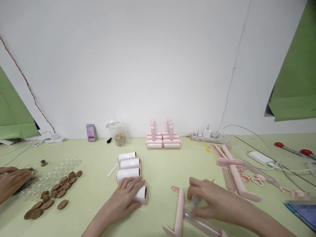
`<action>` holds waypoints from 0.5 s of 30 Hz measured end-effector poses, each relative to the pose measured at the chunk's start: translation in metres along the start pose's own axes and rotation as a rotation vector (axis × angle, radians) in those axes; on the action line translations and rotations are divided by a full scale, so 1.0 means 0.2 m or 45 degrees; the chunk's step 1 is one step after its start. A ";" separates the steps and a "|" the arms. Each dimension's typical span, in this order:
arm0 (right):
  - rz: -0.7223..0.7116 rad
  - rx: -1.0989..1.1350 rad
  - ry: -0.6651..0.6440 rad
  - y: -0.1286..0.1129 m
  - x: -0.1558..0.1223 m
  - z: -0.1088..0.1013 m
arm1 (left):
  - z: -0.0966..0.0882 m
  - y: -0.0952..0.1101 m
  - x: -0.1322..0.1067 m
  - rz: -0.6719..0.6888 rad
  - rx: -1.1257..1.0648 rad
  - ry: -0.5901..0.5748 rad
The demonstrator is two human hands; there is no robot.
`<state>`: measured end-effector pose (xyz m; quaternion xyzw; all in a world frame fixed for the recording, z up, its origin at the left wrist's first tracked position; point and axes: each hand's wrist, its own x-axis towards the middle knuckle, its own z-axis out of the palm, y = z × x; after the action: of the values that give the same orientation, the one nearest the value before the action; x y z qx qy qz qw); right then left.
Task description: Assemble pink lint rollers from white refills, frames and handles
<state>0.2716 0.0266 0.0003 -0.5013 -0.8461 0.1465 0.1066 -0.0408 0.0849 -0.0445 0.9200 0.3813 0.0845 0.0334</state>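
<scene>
My left hand (124, 199) is curled over the nearest white paper roll (141, 194), which lies on its side with its dark core end facing right. Behind it, several similar rolls (128, 172) lie in a column. My right hand (206, 197) is bent with its fingertips closed around a small clear plastic piece (196, 200), partly hidden by the fingers. Just below that hand a clear tube (202, 223) lies on the table. To its left is a pink roller handle (180, 210) with a curved end.
Pink rollers (163, 141) stand stacked by the wall. More pink handles (237, 179) and cables lie right, with a power strip (209, 138) behind. At left, another person's hands (14, 181) are near clear bubble-like plastic (58, 172) and brown discs (61, 187). A phone (302, 214) lies lower right.
</scene>
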 end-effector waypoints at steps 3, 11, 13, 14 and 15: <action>0.093 -0.082 -0.097 0.02 -0.04 0.14 | 0.03 -0.09 -0.03 -0.021 0.081 0.096; 0.068 -0.292 0.012 0.03 -0.09 0.24 | 0.10 0.29 0.22 -0.320 -0.653 0.265; 0.062 -0.457 0.079 0.03 -0.07 0.26 | 0.17 0.44 0.34 -0.406 -1.014 0.041; 0.082 -0.545 0.104 0.04 -0.07 0.27 | 0.20 0.50 0.39 -0.426 -1.133 0.007; 0.104 -0.622 0.130 0.06 -0.06 0.27 | 0.23 0.54 0.44 -0.459 -1.216 -0.008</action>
<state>0.2685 0.0137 -0.0553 -0.5526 -0.8291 -0.0836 0.0188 0.1047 0.0710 -0.0649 0.7219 0.4527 0.2396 0.4653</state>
